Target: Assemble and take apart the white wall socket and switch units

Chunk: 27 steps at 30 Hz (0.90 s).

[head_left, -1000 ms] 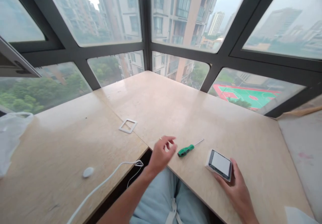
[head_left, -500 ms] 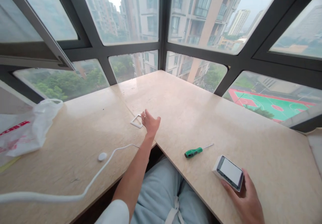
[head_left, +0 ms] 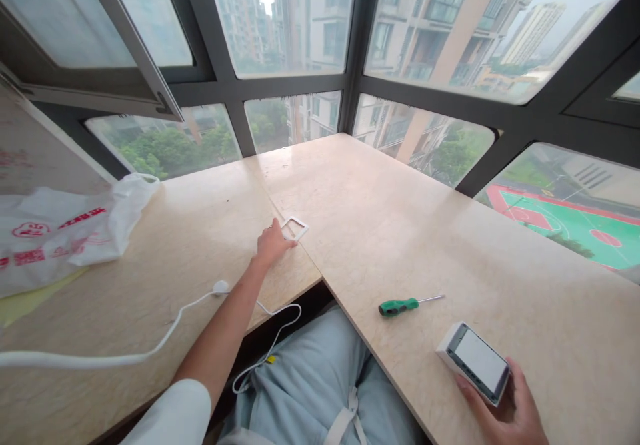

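My left hand (head_left: pixel 271 245) is stretched out over the beige counter, its fingertips on the near edge of a small white square frame (head_left: pixel 295 227) that lies flat near the counter's seam. My right hand (head_left: pixel 510 413) grips a white box-shaped device with a grey screen (head_left: pixel 474 363) resting on the counter at the lower right. A green-handled screwdriver (head_left: pixel 403 305) lies loose between the two hands, touched by neither.
A white cable (head_left: pixel 165 333) with a small round white piece (head_left: pixel 221 287) runs across the left counter and hangs over its edge. A white plastic bag with red print (head_left: pixel 60 231) lies at far left. Dark-framed windows (head_left: pixel 350 65) wrap the counter; an open sash (head_left: pixel 135 51) juts in upper left.
My left hand went from beside the screwdriver forward and left to the white square frame and now touches it. My right hand stayed on the device. The view turned left.
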Available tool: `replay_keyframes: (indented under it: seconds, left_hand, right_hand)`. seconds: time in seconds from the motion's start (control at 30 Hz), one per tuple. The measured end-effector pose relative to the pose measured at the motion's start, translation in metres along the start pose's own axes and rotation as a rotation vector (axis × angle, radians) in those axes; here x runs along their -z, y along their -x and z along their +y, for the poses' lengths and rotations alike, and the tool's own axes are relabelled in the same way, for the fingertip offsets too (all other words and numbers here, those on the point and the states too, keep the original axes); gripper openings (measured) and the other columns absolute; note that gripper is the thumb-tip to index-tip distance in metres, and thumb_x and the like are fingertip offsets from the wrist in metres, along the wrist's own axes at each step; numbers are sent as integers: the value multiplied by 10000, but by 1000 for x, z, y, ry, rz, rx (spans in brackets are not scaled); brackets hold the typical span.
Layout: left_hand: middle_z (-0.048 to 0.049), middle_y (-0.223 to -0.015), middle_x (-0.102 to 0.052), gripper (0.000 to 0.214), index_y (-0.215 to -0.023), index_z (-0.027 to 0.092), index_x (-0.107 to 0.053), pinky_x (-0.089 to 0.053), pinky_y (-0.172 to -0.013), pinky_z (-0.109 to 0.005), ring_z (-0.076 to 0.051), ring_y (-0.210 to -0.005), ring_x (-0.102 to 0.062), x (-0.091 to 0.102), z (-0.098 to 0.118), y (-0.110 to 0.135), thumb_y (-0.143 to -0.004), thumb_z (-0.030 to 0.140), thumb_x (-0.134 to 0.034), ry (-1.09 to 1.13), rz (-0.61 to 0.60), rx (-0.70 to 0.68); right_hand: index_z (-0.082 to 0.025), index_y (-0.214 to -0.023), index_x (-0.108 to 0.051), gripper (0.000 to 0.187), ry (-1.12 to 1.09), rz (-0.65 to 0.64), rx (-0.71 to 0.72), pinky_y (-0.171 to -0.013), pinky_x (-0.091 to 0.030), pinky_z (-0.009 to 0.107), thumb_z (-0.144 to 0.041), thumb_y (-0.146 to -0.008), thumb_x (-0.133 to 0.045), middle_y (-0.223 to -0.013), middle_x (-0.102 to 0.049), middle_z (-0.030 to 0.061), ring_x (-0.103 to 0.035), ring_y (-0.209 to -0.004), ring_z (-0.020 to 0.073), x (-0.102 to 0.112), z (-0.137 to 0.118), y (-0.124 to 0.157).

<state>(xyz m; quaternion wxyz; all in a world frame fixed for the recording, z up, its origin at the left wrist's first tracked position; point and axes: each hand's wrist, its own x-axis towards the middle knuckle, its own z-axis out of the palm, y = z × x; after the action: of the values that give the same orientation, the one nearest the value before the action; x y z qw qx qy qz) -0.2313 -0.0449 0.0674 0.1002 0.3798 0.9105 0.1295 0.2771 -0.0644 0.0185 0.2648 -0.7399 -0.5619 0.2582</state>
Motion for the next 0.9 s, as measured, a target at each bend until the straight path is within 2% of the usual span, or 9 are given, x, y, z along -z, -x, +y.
replay_keyframes:
  seconds: [0.13, 0.27, 0.37, 0.47, 0.57, 0.67, 0.77, 0.9]
  left_hand:
    - [-218, -1253, -605, 784, -1335, 101, -377, -435, -959, -379, -351, -1226, -548, -9, 2, 2, -720, 404, -759, 40, 87, -41]
    - [-195, -1269, -581, 866, -1364, 110, -363, -424, -1022, -428, -355, -1234, -527, -13, -2, 2, -647, 325, -797, 135, 178, -147]
    - [-175, -1295, -560, 923, -1408, 121, -329, -413, -1064, -463, -345, -1243, -516, -10, -2, 9, -635, 298, -802, 285, 222, -340]
    - [-137, -1350, -532, 955, -1459, 177, -273, -375, -1112, -480, -316, -1284, -492, -3, 10, 23, -669, 307, -794, 425, 173, -613]
    - [-120, -1383, -517, 944, -1482, 214, -247, -350, -1137, -486, -300, -1320, -466, 4, 35, 39, -707, 292, -780, 492, 74, -845]
    - [-128, -1405, -502, 943, -1495, 219, -234, -355, -1135, -496, -306, -1328, -459, 3, 69, 56, -721, 277, -768, 507, -45, -996]
    - [-136, -1406, -504, 953, -1503, 222, -218, -358, -1129, -509, -315, -1330, -458, -9, 108, 73, -725, 291, -764, 506, -162, -1126]
    - [-137, -1389, -526, 950, -1500, 219, -218, -369, -1119, -498, -307, -1329, -462, -37, 161, 100, -723, 295, -759, 514, -330, -1314]
  right_hand:
    - [-224, -1501, -354, 1048, 63, -11, 25, -956, -457, 648, -711, -640, -700, -1357, -589, 186, -563, -1199, 464, 3, -5, 1]
    - [-241, -1507, -341, 1029, 70, -32, -28, -964, -449, 656, -713, -661, -688, -1394, -560, 179, -549, -1220, 462, 5, -13, 3]
    - [-248, -1500, -358, 1035, 41, -18, -33, -979, -434, 664, -713, -643, -702, -1387, -566, 180, -540, -1230, 466, 4, -14, 4]
    - [-249, -1500, -358, 1037, 10, 1, -15, -1021, -405, 650, -708, -638, -707, -1429, -526, 175, -513, -1267, 454, 2, -12, 4]
    - [-247, -1492, -370, 1051, -44, 25, -3, -1046, -403, 612, -704, -614, -722, -1437, -521, 155, -517, -1271, 432, -2, -9, 4]
    - [-201, -1481, -386, 1064, -104, 69, 65, -1083, -395, 545, -703, -605, -721, -1448, -509, 150, -509, -1286, 400, -6, -6, 3]
    - [-188, -1477, -382, 1019, -135, 104, 156, -1113, -378, 487, -674, -646, -716, -1470, -489, 141, -491, -1316, 350, -11, 0, 1]
    - [-183, -1478, -373, 958, -157, 115, 248, -1143, -336, 509, -599, -695, -737, -1499, -453, 152, -443, -1362, 331, -14, 8, -4]
